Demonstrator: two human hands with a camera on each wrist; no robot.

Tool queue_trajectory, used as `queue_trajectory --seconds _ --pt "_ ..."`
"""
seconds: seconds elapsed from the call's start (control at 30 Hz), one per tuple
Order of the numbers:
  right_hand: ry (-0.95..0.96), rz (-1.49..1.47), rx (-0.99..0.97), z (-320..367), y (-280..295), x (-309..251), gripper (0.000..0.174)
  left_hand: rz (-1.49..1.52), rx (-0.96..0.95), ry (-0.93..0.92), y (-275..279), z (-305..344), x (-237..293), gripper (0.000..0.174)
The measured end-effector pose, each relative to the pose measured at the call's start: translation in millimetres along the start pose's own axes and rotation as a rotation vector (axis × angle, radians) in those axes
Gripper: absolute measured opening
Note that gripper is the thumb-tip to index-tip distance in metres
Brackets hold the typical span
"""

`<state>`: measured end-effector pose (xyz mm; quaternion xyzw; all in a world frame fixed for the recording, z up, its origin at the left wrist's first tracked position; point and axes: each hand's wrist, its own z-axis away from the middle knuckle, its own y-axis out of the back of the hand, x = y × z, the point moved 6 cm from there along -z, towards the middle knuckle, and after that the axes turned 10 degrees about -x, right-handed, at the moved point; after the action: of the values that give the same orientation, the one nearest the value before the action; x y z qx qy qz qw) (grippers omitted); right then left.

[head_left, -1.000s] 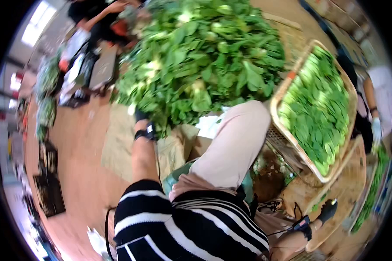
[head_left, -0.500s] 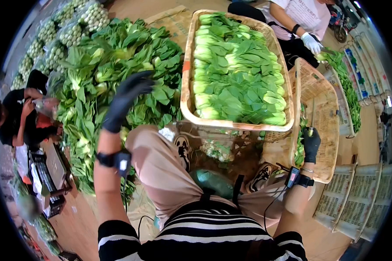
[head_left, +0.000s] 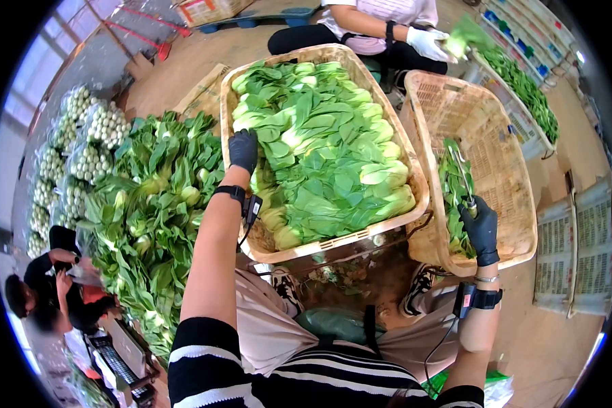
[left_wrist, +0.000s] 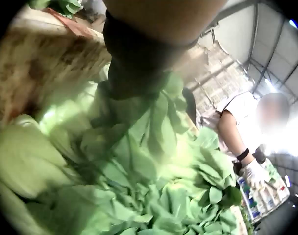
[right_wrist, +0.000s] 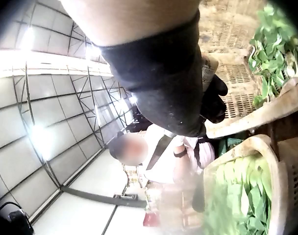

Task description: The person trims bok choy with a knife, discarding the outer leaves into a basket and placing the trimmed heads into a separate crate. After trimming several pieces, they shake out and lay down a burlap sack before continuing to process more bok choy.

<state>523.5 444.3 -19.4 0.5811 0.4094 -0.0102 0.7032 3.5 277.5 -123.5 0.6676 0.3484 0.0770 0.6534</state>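
My left hand (head_left: 243, 151), in a black glove, reaches over the left rim of a crate (head_left: 323, 243) filled with bok choy (head_left: 306, 156). In the left wrist view that hand (left_wrist: 134, 78) is dark among the leaves, its fingertips hidden. My right hand (head_left: 481, 228), also gloved in black, grips a knife (head_left: 464, 170) by its handle, blade pointing away from me. It is over the near left side of a second crate (head_left: 486, 115), where loose trimmed leaves (head_left: 453, 197) lie. In the right wrist view the right hand (right_wrist: 173, 93) hides most of the knife.
A large heap of bok choy (head_left: 156, 224) lies at my left, with bags of round pale vegetables (head_left: 81, 136) behind it. Across from me a person (head_left: 387, 27) in white gloves holds a vegetable. Another person (head_left: 54, 279) sits at far left. Stacked crates (head_left: 571, 245) stand at right.
The head view has swung from the left heap toward the crates. My left hand has moved from over the heap to the filled crate's left side. The right hand still holds the knife.
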Motion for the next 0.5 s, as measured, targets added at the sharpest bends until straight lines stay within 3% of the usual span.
queue_trajectory --seconds 0.07,0.17,0.23,0.27,0.37,0.43,0.5 --pt "0.015 0.010 0.029 2.2 3.6 7.7 0.021 -0.040 0.000 -0.027 -1.8 5.0 1.5 0.023" --pt "0.057 0.034 0.089 7.7 7.4 10.0 0.022 -0.071 -0.030 -0.047 25.9 14.1 -0.5 0.032" --pt "0.097 0.077 0.117 12.1 10.3 9.9 0.025 0.131 -0.278 0.029 7.6 6.1 -7.9 0.040" --pt "0.110 0.062 0.140 13.4 8.5 10.2 0.027 0.168 -0.300 0.038 3.5 4.7 -6.9 0.045" --pt "0.167 0.140 0.140 14.3 0.3 -6.6 0.028 0.248 -0.151 -0.021 -4.6 6.5 -7.2 0.051" --pt "0.108 0.160 0.092 13.4 -6.8 -14.8 0.029 0.272 -0.163 -0.026 -5.3 4.5 -9.1 0.057" --pt "0.172 0.145 0.099 12.1 -15.8 -15.7 0.028 0.150 -0.186 -0.072 10.6 7.8 -7.9 0.066"
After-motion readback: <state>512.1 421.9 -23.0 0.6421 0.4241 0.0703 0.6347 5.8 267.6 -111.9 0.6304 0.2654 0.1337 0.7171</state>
